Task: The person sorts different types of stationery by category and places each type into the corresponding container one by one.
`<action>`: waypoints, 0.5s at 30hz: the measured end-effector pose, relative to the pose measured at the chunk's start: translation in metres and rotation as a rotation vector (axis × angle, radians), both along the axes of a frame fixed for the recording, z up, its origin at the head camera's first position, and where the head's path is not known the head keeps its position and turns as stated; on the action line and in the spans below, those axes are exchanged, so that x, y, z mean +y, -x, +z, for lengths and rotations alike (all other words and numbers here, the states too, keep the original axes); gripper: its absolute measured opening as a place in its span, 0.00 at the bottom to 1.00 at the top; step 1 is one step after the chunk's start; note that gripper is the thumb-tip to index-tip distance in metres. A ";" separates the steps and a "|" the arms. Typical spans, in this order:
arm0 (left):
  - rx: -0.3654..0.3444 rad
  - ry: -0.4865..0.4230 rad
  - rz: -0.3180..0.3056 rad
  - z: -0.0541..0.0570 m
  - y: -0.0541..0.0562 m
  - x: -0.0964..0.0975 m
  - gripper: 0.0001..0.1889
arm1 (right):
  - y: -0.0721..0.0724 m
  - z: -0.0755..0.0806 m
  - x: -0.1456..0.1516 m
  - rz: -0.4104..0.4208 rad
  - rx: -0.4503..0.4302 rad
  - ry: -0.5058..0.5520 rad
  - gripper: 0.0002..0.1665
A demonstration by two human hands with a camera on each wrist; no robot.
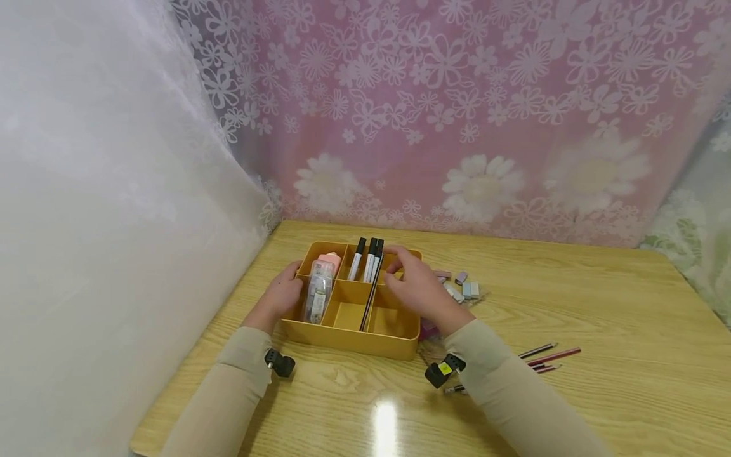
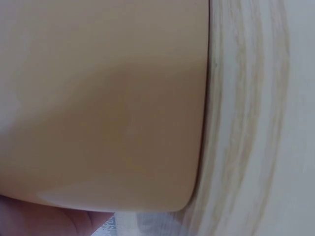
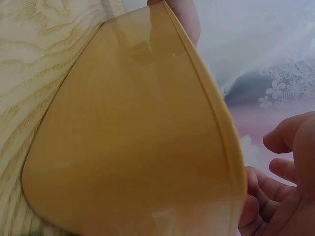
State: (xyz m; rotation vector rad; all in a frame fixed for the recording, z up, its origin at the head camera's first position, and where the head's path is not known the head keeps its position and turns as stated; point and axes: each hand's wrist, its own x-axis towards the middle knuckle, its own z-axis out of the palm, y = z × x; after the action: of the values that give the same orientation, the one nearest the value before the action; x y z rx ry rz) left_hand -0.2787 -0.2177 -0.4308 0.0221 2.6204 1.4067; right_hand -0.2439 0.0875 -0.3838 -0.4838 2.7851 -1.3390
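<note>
A yellow desk organizer with several compartments sits on the table. My left hand holds its left wall; in the left wrist view, fingers show beside that wall. My right hand is over the organizer's right side, its thumb and fingers apart, with nothing visible between them. Just left of its fingertips, a black pencil leans across the middle divider. Black-capped white markers stand in the back middle compartment. At the left lie a clear-and-white case and a pink item.
Erasers and other small pieces lie right of the organizer, partly behind the right arm. Several pencils are scattered near the right forearm. A floral curtain hangs behind the table, and a white sheet hangs at the left.
</note>
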 end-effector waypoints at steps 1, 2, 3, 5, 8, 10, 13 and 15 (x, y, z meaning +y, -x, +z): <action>0.001 0.001 0.000 0.000 0.000 0.000 0.28 | 0.000 0.000 0.003 -0.002 0.002 -0.003 0.34; -0.001 -0.001 0.000 0.000 0.000 0.000 0.28 | -0.001 -0.001 0.006 -0.005 0.008 -0.013 0.32; -0.003 -0.002 0.001 0.000 0.001 0.000 0.28 | -0.002 -0.001 0.009 -0.008 0.017 -0.022 0.31; -0.006 -0.004 0.000 0.001 0.000 0.000 0.28 | -0.006 0.001 0.018 -0.013 0.030 -0.040 0.27; -0.009 -0.010 0.001 0.001 0.000 0.000 0.28 | -0.012 0.002 0.035 -0.026 0.056 -0.073 0.21; -0.009 -0.011 0.000 0.002 -0.001 0.000 0.28 | -0.016 0.002 0.049 -0.035 0.061 -0.081 0.19; -0.012 -0.009 -0.005 0.002 -0.001 -0.001 0.28 | -0.021 0.002 0.074 -0.059 0.057 -0.103 0.16; -0.008 0.001 -0.010 0.003 -0.001 -0.001 0.29 | -0.024 0.000 0.091 -0.075 0.041 -0.115 0.15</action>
State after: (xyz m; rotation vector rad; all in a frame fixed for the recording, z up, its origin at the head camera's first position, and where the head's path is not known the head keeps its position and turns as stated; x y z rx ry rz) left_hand -0.2779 -0.2192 -0.4278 0.0290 2.6113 1.3989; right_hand -0.2197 0.1789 -0.3843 -0.4116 2.9202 -1.1857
